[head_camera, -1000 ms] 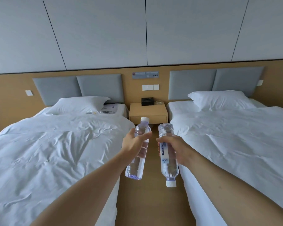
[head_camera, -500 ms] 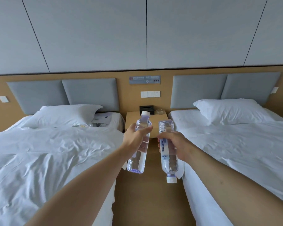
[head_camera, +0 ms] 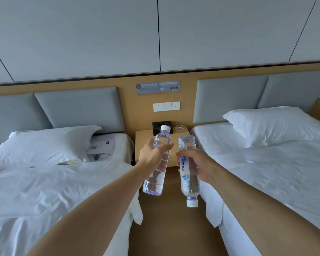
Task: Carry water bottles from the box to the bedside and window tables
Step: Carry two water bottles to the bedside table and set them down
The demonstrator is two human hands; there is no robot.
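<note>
My left hand (head_camera: 151, 154) grips a clear water bottle (head_camera: 156, 180) around its middle, white cap up and tilted slightly right. My right hand (head_camera: 198, 163) holds a second water bottle (head_camera: 189, 183) upside down, its white cap pointing at the floor and its blue-and-white label facing me. Both bottles hang in the aisle between two beds, in front of the light wooden bedside table (head_camera: 143, 143). The box is not in view.
A black tissue box (head_camera: 157, 125) and a glass ashtray (head_camera: 180, 128) stand at the back of the bedside table. White beds flank the narrow wooden-floored aisle: left bed (head_camera: 44, 191) with papers by its pillow, right bed (head_camera: 275, 172). Wall sockets (head_camera: 166, 106) sit above the table.
I have walked forward down the aisle; the bedside table and headboards are closer and larger. Both hands keep the same hold on their bottles, now reaching toward the table.
</note>
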